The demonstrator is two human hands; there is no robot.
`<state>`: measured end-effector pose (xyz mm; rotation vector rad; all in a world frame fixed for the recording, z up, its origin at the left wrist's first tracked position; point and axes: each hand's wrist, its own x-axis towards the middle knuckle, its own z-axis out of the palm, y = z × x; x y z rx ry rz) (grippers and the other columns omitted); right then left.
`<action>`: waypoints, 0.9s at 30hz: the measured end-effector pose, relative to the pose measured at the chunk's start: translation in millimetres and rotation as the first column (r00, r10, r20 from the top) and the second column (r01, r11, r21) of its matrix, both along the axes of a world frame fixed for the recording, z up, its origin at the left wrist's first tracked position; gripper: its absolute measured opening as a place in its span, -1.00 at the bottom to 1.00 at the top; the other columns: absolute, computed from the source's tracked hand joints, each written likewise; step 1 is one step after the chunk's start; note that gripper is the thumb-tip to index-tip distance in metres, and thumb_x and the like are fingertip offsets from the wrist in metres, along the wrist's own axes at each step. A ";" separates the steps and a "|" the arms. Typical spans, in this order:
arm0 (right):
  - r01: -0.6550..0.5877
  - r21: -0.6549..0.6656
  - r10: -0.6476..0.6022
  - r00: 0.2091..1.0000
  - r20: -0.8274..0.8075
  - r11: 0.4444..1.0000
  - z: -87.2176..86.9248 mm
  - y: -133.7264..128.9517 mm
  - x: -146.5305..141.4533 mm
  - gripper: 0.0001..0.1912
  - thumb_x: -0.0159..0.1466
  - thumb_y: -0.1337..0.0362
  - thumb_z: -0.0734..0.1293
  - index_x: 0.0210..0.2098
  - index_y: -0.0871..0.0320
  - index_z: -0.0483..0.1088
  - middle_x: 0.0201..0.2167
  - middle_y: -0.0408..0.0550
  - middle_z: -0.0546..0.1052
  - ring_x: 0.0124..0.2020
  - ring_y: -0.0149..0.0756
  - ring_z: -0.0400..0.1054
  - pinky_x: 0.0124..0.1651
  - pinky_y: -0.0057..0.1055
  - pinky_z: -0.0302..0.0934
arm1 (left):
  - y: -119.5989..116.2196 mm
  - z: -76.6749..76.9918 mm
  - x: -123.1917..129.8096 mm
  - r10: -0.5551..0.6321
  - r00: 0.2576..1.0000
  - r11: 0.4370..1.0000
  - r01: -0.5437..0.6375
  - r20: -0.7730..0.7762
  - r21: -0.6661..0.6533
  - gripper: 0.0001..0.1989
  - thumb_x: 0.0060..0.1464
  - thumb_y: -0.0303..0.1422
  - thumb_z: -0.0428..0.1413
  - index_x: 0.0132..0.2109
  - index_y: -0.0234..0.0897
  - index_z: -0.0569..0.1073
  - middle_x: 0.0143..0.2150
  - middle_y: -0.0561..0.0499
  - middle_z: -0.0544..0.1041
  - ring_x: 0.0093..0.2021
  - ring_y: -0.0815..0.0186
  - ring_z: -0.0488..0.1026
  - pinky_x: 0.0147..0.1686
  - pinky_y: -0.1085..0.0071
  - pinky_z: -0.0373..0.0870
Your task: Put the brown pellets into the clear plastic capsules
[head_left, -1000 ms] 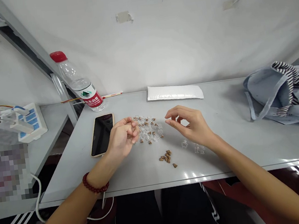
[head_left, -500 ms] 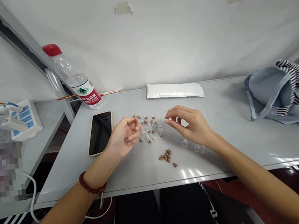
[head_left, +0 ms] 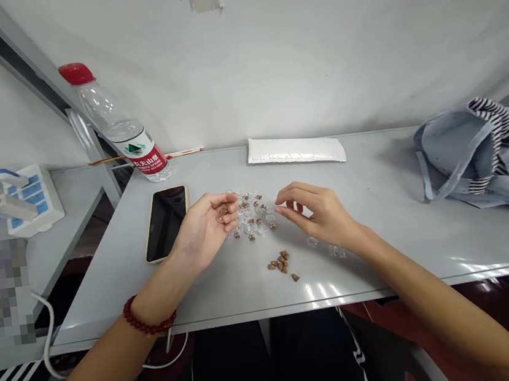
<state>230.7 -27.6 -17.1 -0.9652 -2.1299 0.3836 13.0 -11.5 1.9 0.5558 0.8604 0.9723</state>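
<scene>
My left hand (head_left: 208,227) is turned palm up with its fingers curled around a small clear bottle (head_left: 222,213), partly hidden by the fingers. My right hand (head_left: 315,208) hovers to the right, thumb and forefinger pinched; anything between them is too small to make out. Between the hands lies a cluster of tiny clear bottles with brown stoppers (head_left: 250,229). Closer to me is a small heap of loose brown stoppers (head_left: 281,264), with a single stopper (head_left: 295,277) apart from it. Unstoppered clear bottles (head_left: 337,251) lie below my right wrist.
A phone (head_left: 166,225) lies left of my left hand, and a water bottle (head_left: 138,149) stands behind it. A white packet (head_left: 296,151) rests along the wall. A blue cloth bag (head_left: 458,153) sits at the right; a power strip (head_left: 36,202) is at far left.
A clear bottle now shows in the curled fingers of my left hand. My right hand stays pinched in nearly the same place. The whole view has shifted slightly.
</scene>
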 end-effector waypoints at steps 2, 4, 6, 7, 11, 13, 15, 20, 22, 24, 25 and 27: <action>-0.003 -0.001 0.003 1.000 0.008 1.000 0.0 -0.4 0.3 -0.92 0.31 0.36 0.24 -0.25 0.18 0.38 -0.31 -0.04 0.47 -0.47 -0.45 0.28 -0.42 -0.44 0.22 | 0.3 -0.4 -0.5 0.022 1.000 1.000 -0.022 -0.004 -0.009 -0.89 -0.02 -0.57 -0.01 -0.38 -0.44 0.40 -0.46 0.00 0.32 -0.55 0.49 0.25 -0.58 0.57 0.26; -0.006 -0.002 0.006 1.000 0.012 1.000 -0.1 -0.8 0.5 -0.91 0.32 0.35 0.23 -0.25 0.17 0.38 -0.30 -0.04 0.46 -0.47 -0.45 0.28 -0.42 -0.43 0.23 | 0.7 -1.7 -1.2 0.011 1.000 1.000 -0.011 -0.023 -0.017 -0.91 0.01 -0.58 0.00 -0.36 -0.42 0.39 -0.46 0.02 0.30 -0.56 0.49 0.23 -0.60 0.58 0.24; -0.008 -0.001 0.008 1.000 0.016 1.000 -0.1 -1.3 0.4 -0.91 0.32 0.35 0.23 -0.25 0.16 0.38 -0.30 -0.04 0.46 -0.48 -0.45 0.27 -0.42 -0.43 0.23 | 1.3 -3.6 -2.2 -0.010 0.999 1.000 0.010 -0.034 -0.025 -0.93 0.05 -0.58 0.02 -0.34 -0.40 0.38 -0.51 0.08 0.25 -0.60 0.53 0.16 -0.65 0.61 0.15; -0.008 0.000 0.008 1.000 0.017 1.000 0.1 -1.6 0.2 -0.90 0.32 0.36 0.22 -0.25 0.17 0.38 -0.30 -0.04 0.46 -0.48 -0.45 0.27 -0.43 -0.43 0.22 | 1.7 -4.7 -2.7 -0.018 0.999 1.000 0.017 -0.037 -0.024 -0.94 0.06 -0.58 0.03 -0.33 -0.40 0.37 -0.54 0.11 0.22 -0.63 0.55 0.11 -0.68 0.63 0.10; -0.012 0.006 0.012 1.000 0.026 1.000 0.8 -2.5 -0.4 -0.90 0.32 0.37 0.22 -0.25 0.19 0.38 -0.31 -0.03 0.46 -0.48 -0.45 0.26 -0.44 -0.44 0.21 | 2.7 -7.9 -4.1 -0.020 0.999 1.000 0.020 -0.051 0.005 -0.92 0.06 -0.60 0.05 -0.27 -0.40 0.37 -0.58 0.17 0.14 -0.67 0.59 -0.01 -0.73 0.65 -0.04; -0.015 0.010 0.014 0.999 0.030 1.000 0.4 -2.4 -0.2 -0.90 0.32 0.36 0.22 -0.25 0.19 0.38 -0.30 -0.03 0.46 -0.48 -0.46 0.26 -0.43 -0.44 0.22 | 2.6 -8.1 -3.9 -0.018 0.998 1.000 0.018 -0.053 -0.002 -0.92 0.07 -0.59 0.05 -0.25 -0.41 0.36 -0.59 0.19 0.13 -0.68 0.59 -0.03 -0.73 0.65 -0.05; -0.017 0.013 0.016 0.999 0.030 1.000 -0.4 -2.2 0.2 -0.91 0.32 0.36 0.22 -0.24 0.18 0.37 -0.30 -0.03 0.46 -0.48 -0.46 0.26 -0.42 -0.43 0.23 | 2.0 -7.4 -3.1 -0.016 0.998 1.000 0.015 -0.060 -0.026 -0.90 0.08 -0.60 0.02 -0.23 -0.40 0.34 -0.60 0.20 0.11 -0.68 0.59 -0.04 -0.74 0.65 -0.06; -0.017 0.017 0.016 1.000 0.025 1.000 -1.2 -1.9 0.4 -0.90 0.33 0.36 0.22 -0.24 0.17 0.37 -0.29 -0.03 0.46 -0.49 -0.46 0.26 -0.42 -0.43 0.23 | -1.0 -3.7 -0.7 0.000 0.992 1.000 0.000 -0.126 -0.002 -0.69 0.04 -0.63 0.00 -0.05 -0.36 0.31 -0.62 0.22 0.11 -0.71 0.56 -0.03 -0.75 0.64 -0.07; -0.016 0.016 0.016 1.000 0.020 1.000 -0.6 -2.0 0.2 -0.90 0.33 0.36 0.21 -0.24 0.17 0.37 -0.29 -0.03 0.46 -0.48 -0.45 0.26 -0.42 -0.43 0.23 | -2.0 -2.4 -0.2 0.009 0.989 1.000 -0.005 -0.146 0.027 -0.59 0.02 -0.63 0.01 0.05 -0.34 0.28 -0.61 0.20 0.16 -0.71 0.56 -0.02 -0.74 0.64 -0.05; -0.015 0.018 0.015 1.000 0.015 1.000 0.1 -1.9 0.1 -0.90 0.32 0.37 0.22 -0.24 0.17 0.37 -0.29 -0.03 0.46 -0.48 -0.45 0.27 -0.41 -0.42 0.24 | -2.4 -1.4 0.2 0.014 0.988 0.999 -0.009 -0.154 0.033 -0.52 0.01 -0.64 0.00 0.10 -0.33 0.25 -0.59 0.18 0.21 -0.72 0.57 -0.02 -0.74 0.63 -0.04; -0.014 0.020 0.013 1.000 0.011 1.000 0.4 -1.7 0.1 -0.90 0.32 0.37 0.22 -0.25 0.17 0.37 -0.29 -0.03 0.46 -0.48 -0.45 0.27 -0.41 -0.42 0.24 | -2.3 -0.9 0.4 0.015 0.988 1.000 -0.010 -0.156 0.030 -0.51 -0.01 -0.65 -0.01 0.11 -0.35 0.25 -0.59 0.18 0.23 -0.72 0.58 -0.03 -0.74 0.63 -0.05; -0.012 0.021 0.011 1.000 0.008 1.000 1.0 -1.6 0.1 -0.90 0.32 0.37 0.21 -0.25 0.17 0.37 -0.29 -0.03 0.46 -0.48 -0.45 0.28 -0.41 -0.42 0.25 | -2.0 0.1 0.9 0.021 0.987 1.000 -0.017 -0.160 0.025 -0.52 -0.02 -0.66 -0.02 0.08 -0.38 0.27 -0.58 0.16 0.24 -0.73 0.60 -0.03 -0.74 0.63 -0.06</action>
